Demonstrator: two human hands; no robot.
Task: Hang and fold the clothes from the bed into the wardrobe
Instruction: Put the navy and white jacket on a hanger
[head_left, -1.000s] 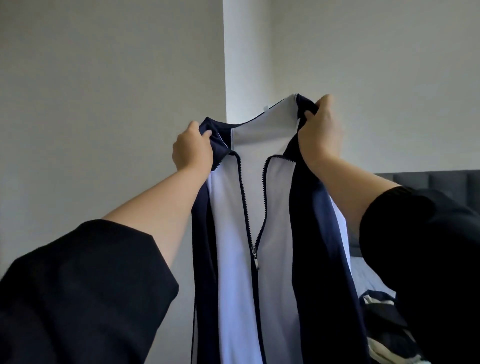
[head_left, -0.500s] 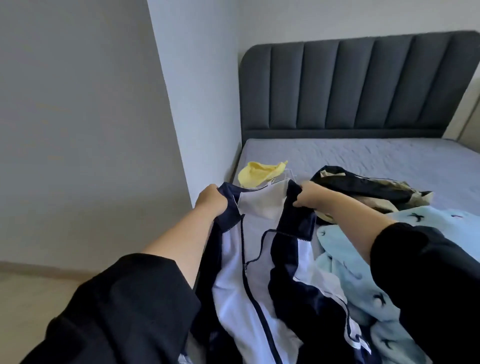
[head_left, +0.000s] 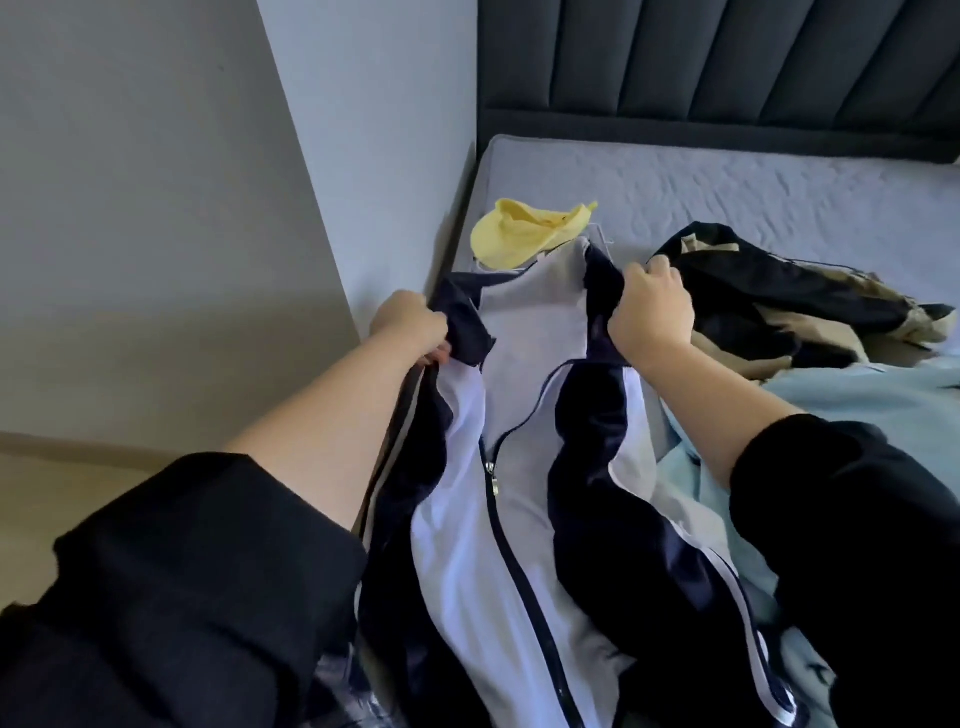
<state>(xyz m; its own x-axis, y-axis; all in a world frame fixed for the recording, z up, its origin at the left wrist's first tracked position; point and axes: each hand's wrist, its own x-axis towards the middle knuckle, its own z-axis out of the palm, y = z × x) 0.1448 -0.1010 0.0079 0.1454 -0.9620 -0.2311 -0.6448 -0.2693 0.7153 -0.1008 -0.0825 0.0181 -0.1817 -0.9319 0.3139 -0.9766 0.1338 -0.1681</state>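
A navy and white zip jacket (head_left: 467, 561) lies front-up along the left side of the bed (head_left: 727, 192), its zip partly open. My left hand (head_left: 410, 327) grips the jacket's left collar and shoulder. My right hand (head_left: 652, 309) grips the right collar. A thin white hanger wire (head_left: 602, 239) pokes out past the collar; whether it sits inside the jacket I cannot tell. A yellow garment (head_left: 524, 231) lies just beyond the collar. A black and tan garment (head_left: 779, 301) and a light blue patterned one (head_left: 857, 395) lie to the right.
A dark padded headboard (head_left: 727, 67) stands at the far end of the bed. A grey wall (head_left: 156, 208) with a projecting corner runs along the bed's left edge. A strip of pale floor (head_left: 52, 509) shows at lower left.
The jacket, held up in the air by its collar a second ago, has come down onto the bed. Both hands kept their grip on the collar.
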